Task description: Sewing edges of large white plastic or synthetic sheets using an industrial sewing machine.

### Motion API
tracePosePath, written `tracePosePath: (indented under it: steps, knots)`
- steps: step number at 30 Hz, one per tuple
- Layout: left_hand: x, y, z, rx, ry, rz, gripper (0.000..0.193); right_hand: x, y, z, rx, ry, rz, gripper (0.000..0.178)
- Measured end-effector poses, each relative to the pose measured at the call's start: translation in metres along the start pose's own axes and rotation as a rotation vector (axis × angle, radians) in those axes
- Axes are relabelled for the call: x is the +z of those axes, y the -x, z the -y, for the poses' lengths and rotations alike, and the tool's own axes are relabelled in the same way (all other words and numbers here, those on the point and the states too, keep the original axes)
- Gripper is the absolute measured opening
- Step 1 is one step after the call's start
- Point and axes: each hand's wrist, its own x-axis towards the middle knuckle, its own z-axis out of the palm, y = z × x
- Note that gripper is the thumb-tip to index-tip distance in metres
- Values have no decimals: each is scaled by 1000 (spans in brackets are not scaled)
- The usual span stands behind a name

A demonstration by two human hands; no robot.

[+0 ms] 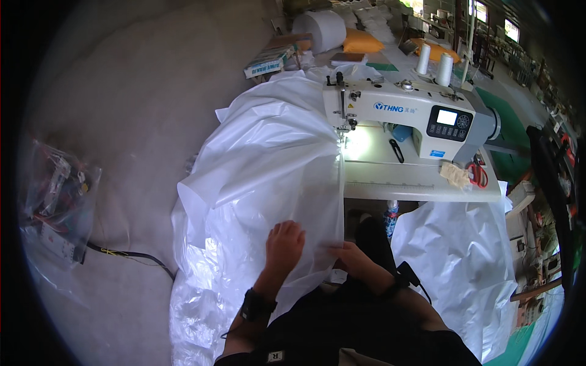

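Note:
A large sheet of translucent white plastic fabric [268,158] runs from under the needle of a white sewing machine [403,116] down over my lap to the floor. My left hand [284,243] lies flat on top of the sheet with its fingers curled, near the sheet's right edge. My right hand [353,255] pinches that edge of the sheet just beside it, close to my body. A folded seam line [340,189] leads from my hands up to the lit needle area. Both wrists carry black bands.
The machine stands on a white table [397,183] with red-handled scissors [477,174], black snips and a cloth scrap. Two white thread cones [434,64] stand behind. More white sheet [458,244] hangs at the right. A bagged power unit with a black cable [58,201] lies on the concrete floor, left.

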Motion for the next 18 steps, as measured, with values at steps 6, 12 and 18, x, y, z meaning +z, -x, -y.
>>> tracePosePath:
  steps: [6,12,18]
  knots:
    - [44,-18,5,3,-57,-147,16,-17,-5,-19,60,-270,84,36]
    - [62,-14,35,-198,-85,283,17,-26,-3,-23,54,-296,87,36]
    - [36,-4,-22,-192,382,386,15,-15,-7,-20,-388,133,-217,32]
